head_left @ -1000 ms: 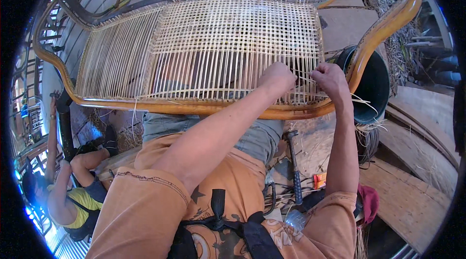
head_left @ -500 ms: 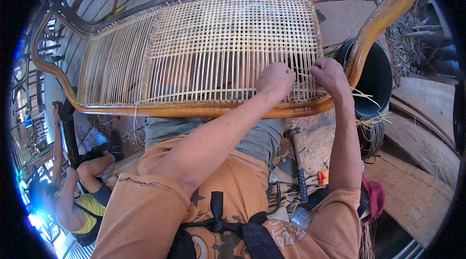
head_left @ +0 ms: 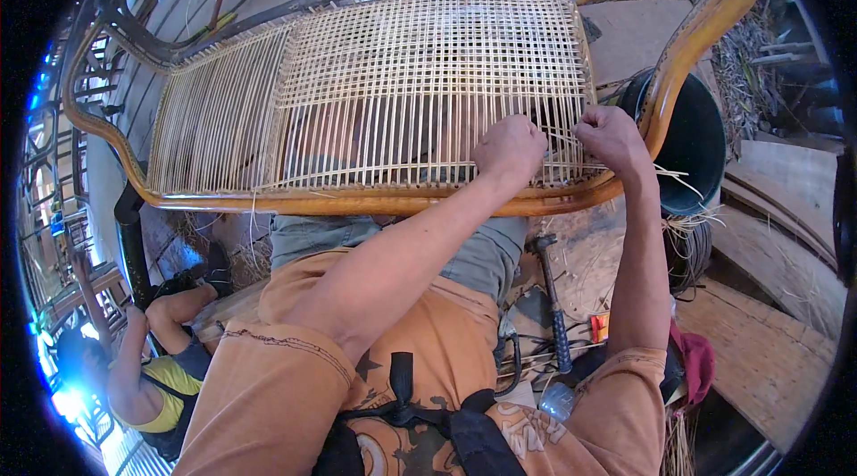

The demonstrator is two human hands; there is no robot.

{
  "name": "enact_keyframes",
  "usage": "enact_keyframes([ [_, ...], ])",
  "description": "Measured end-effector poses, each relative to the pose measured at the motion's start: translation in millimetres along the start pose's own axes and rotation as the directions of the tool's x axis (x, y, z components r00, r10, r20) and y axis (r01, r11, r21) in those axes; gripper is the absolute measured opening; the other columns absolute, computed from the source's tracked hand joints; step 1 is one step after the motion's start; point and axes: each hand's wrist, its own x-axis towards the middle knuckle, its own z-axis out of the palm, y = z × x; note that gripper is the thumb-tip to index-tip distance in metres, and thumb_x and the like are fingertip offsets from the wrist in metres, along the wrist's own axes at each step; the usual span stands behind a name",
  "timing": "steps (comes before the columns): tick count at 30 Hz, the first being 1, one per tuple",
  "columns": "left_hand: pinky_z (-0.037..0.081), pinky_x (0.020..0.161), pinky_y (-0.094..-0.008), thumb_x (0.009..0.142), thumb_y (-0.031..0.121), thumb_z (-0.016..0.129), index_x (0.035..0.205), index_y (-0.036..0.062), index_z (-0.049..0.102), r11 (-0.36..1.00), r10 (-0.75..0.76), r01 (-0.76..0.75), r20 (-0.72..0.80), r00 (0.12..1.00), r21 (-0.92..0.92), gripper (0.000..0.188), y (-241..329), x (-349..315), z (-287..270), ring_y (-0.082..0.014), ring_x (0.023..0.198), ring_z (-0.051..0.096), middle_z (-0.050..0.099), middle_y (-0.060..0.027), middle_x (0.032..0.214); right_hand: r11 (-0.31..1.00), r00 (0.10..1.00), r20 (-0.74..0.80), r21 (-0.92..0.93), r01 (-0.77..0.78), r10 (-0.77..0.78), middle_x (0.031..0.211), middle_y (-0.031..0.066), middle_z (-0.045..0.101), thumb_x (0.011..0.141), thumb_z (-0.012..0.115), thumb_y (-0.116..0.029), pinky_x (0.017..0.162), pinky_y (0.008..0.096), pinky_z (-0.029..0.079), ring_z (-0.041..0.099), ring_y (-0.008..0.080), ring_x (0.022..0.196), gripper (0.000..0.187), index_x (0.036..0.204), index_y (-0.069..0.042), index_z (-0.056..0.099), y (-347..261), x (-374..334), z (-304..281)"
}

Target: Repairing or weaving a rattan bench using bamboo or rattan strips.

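A long bench frame of bent, varnished rattan (head_left: 375,204) lies across my lap. Inside it stretches a cane panel (head_left: 428,47), closely woven along its far part and with only lengthwise strands on the near part and at left. Toward the panel's right end my left hand (head_left: 511,152) is closed over the strands, its fingertips partly hidden. Just right of it, by the frame's corner, my right hand (head_left: 616,137) is closed in a pinch. Thin cane strands (head_left: 559,133) run between the two hands, and loose ends (head_left: 676,177) stick out past my right wrist.
A dark bucket (head_left: 701,150) stands beyond the frame's right end. A hammer (head_left: 551,302), a coil of cord (head_left: 692,257) and a maroon cloth (head_left: 694,364) lie near my right side. Wooden boards (head_left: 759,351) cover the right. Another person (head_left: 152,391) sits at lower left.
My hands stay close together at nearly the same place, with only slight finger movement. The view has shifted a little. At lower left the other person's raised arm has come down.
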Motion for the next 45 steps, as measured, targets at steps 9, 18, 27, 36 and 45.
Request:
enact_keyframes([
  [9, 0.05, 0.07, -0.0483, 0.084, 0.023, 0.053, 0.08, 0.007, 0.068, 0.951, 0.273, -0.281, 0.074, 0.959, 0.132, 0.022, -9, -6, -8, -0.0359, 0.077, 0.064, 0.066, -0.0162, 0.081, 0.952, 0.993, -0.052, -0.292, 0.088, -0.108, 0.083, 0.0209, 0.063, 0.081, 0.057, -0.027, 0.074, 0.0456, 0.045, 0.059, 0.0385, 0.082, 0.029, 0.084, 0.001, 0.064, -3, 6, 21],
  [18, 0.053, 0.071, -0.0433, 0.077, 0.015, 0.062, 0.087, 0.0017, 0.067, 0.938, 0.218, -0.25, 0.154, 0.964, 0.241, 0.017, -3, -10, -24, -0.0338, 0.083, 0.066, 0.066, -0.0197, 0.087, 0.95, 0.992, 0.049, -0.287, 0.123, -0.114, 0.086, 0.0224, 0.063, 0.079, 0.057, -0.024, 0.077, 0.0467, 0.047, 0.06, 0.0385, 0.085, 0.025, 0.082, 0.0, 0.065, -8, 5, 15],
  [27, 0.052, 0.074, -0.0429, 0.073, 0.017, 0.06, 0.076, 0.0032, 0.068, 0.995, -0.094, 0.099, 0.325, 0.941, 0.002, 0.016, -14, 18, -18, -0.0357, 0.082, 0.065, 0.067, -0.0201, 0.088, 0.969, 0.995, 0.061, -0.227, 0.095, -0.083, 0.085, 0.022, 0.064, 0.076, 0.056, -0.021, 0.075, 0.0459, 0.047, 0.06, 0.0389, 0.081, 0.023, 0.081, 0.0, 0.064, -10, 4, 11],
  [36, 0.052, 0.068, -0.045, 0.077, 0.017, 0.057, 0.078, 0.0051, 0.067, 0.987, 0.158, -0.151, 0.222, 0.962, -0.048, 0.016, -18, -5, -19, -0.0354, 0.077, 0.065, 0.066, -0.017, 0.08, 0.945, 0.986, 0.004, -0.286, 0.16, -0.166, 0.08, 0.0205, 0.061, 0.079, 0.057, -0.024, 0.07, 0.0445, 0.045, 0.059, 0.0375, 0.078, 0.026, 0.08, 0.002, 0.061, -3, 10, 25],
  [45, 0.05, 0.069, -0.0448, 0.077, 0.019, 0.054, 0.072, 0.006, 0.068, 0.972, 0.151, -0.163, 0.085, 0.985, 0.167, 0.02, -20, 4, -21, -0.0343, 0.075, 0.064, 0.065, -0.0173, 0.079, 0.959, 0.985, -0.056, -0.243, 0.146, -0.164, 0.078, 0.0196, 0.061, 0.081, 0.059, -0.025, 0.069, 0.0456, 0.044, 0.058, 0.0377, 0.076, 0.025, 0.08, 0.0, 0.061, -8, 3, 27],
])
